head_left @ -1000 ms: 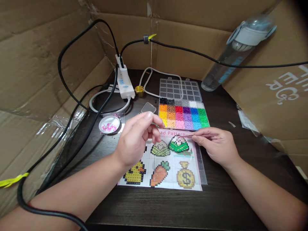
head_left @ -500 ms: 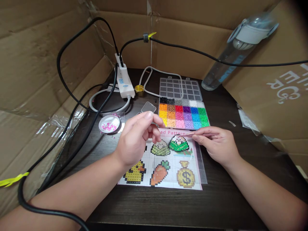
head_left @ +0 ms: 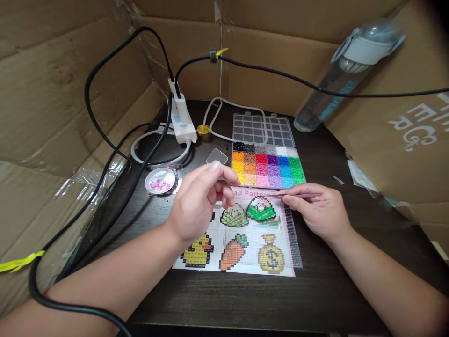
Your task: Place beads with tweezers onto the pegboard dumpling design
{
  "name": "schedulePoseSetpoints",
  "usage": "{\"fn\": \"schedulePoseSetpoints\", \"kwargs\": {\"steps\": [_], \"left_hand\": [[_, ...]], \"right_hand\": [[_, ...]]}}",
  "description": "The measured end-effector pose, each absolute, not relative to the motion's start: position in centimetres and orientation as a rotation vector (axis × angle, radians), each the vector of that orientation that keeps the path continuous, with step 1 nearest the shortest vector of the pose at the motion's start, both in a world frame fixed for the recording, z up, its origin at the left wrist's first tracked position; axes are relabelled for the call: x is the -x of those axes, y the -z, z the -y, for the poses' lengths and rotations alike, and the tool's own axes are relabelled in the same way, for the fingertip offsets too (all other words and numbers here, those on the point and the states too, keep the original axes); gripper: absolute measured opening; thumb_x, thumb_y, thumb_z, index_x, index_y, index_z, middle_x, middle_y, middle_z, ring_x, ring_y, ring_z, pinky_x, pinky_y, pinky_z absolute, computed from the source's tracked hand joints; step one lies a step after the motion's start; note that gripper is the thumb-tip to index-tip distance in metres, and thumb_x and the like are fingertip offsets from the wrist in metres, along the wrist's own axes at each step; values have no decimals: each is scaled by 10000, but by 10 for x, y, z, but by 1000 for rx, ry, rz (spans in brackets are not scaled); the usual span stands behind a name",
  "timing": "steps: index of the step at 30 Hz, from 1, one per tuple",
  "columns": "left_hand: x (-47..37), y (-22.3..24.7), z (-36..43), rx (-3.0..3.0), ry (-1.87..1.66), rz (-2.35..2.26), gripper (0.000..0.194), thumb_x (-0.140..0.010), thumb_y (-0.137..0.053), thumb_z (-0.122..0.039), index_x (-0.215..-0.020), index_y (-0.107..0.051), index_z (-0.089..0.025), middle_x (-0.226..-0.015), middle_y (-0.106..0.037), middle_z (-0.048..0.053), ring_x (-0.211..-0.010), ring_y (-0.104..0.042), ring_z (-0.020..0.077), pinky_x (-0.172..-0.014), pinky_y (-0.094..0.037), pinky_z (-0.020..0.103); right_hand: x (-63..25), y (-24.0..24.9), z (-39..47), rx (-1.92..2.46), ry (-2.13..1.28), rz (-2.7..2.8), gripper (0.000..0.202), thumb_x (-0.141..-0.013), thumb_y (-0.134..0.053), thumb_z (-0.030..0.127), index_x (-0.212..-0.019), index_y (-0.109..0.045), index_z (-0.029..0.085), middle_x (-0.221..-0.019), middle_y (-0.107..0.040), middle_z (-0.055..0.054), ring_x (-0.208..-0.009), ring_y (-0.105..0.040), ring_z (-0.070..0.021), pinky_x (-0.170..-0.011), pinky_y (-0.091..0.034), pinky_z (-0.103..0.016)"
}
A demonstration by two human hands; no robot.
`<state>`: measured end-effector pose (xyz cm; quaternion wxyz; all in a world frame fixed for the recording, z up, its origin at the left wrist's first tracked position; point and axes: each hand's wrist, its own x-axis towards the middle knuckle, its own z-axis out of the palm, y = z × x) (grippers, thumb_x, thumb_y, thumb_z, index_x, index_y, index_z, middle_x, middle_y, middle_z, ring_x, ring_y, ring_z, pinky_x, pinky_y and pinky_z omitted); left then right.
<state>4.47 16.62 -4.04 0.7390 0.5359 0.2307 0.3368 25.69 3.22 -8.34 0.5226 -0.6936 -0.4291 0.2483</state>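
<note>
Head view: the green, white and black bead figure (head_left: 261,209) lies left of the fingers of the right hand (head_left: 321,206), on a clear plastic pegboard (head_left: 294,248) over a printed paper pattern sheet (head_left: 215,252), presumably so the print shows through. Those fingers are clamped on slim pinkish tweezers (head_left: 275,196), apparently keeping the figure uncovered. Left hand (head_left: 198,201): fingers loosely curled, nothing visible held.

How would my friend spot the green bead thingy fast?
On the dark table, find the sheet of printed pictures. Near its top right, where the tweezers point, is the bead figure. Unlike the paler green picture on its left, it's vivid green with a white top.
</note>
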Motion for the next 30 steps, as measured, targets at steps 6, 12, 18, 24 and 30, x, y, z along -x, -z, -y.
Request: {"fn": "schedulePoseSetpoints", "kwargs": {"steps": [6,12,18,24,30], "left_hand": [[-44,38,-169,-1174,-856,-540,419,-891,-465,-513,-744,-618,-150,-683,-558,34,-507,-517,114,-460,-409,271],[-40,40,-172,-1229,-979,-500,412,-909,-448,-475,-671,-592,-171,-599,-437,-2,-468,-411,91,-456,-318,268],[-32,47,-172,-1638,-1151,-382,405,-952,-434,-380,-645,-591,-169,-583,-460,18,-541,-407,123,-526,-298,295],[-31,52,-173,-1775,-1237,-328,393,-966,-414,-306,-637,-577,-164,-597,-469,19,-533,-393,120,-525,-278,294],[-28,48,-174,-1952,-1257,-346,411,-969,-389,-334,-629,-553,-173,-612,-499,30,-579,-460,141,-557,-329,307]], "right_hand": [[-262,81,-36,1339,-781,706,211,-686,-823,296,-871,-730,249,-665,-685,3,-543,-571,-132,-562,-500,-306],[-266,74,-41,1169,-919,569,143,-671,-810,320,-755,-708,265,-654,-659,7,-504,-458,-109,-511,-420,-296],[-273,71,-38,1112,-969,484,197,-653,-821,326,-747,-675,231,-610,-596,22,-439,-394,-73,-437,-351,-244],[-276,68,-33,1072,-945,474,236,-636,-832,300,-716,-628,213,-619,-569,35,-436,-386,-54,-417,-339,-213],[-278,61,-30,1019,-860,468,226,-599,-795,215,-639,-573,225,-513,-421,71,-417,-301,-52,-401,-303,-203]]}}
